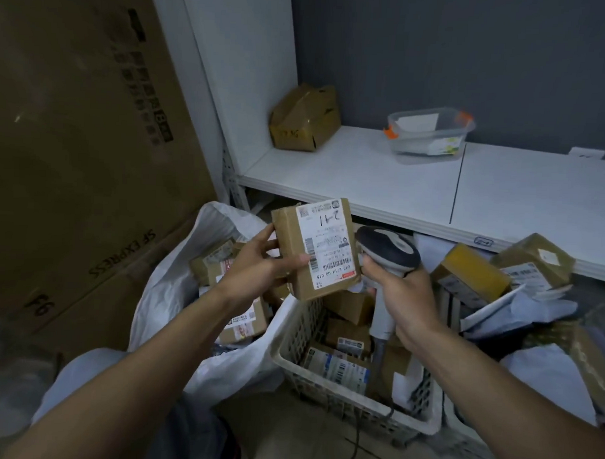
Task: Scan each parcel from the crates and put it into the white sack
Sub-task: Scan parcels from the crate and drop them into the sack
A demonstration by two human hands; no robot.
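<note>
Left hand (259, 262) pinches parcel (316, 248) above near crate (290, 345), label up. Right hand (400, 294) wrapped on scanner (389, 248), head just right of label. Risk: barcode off beam axis, misread. White sack (176, 276) open at left.

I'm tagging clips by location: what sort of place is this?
Probably a courier sorting room: labelled parcels lie in a crate and sack, the right hand holds a scanner, a carton reads SF EXPRESS.
</note>
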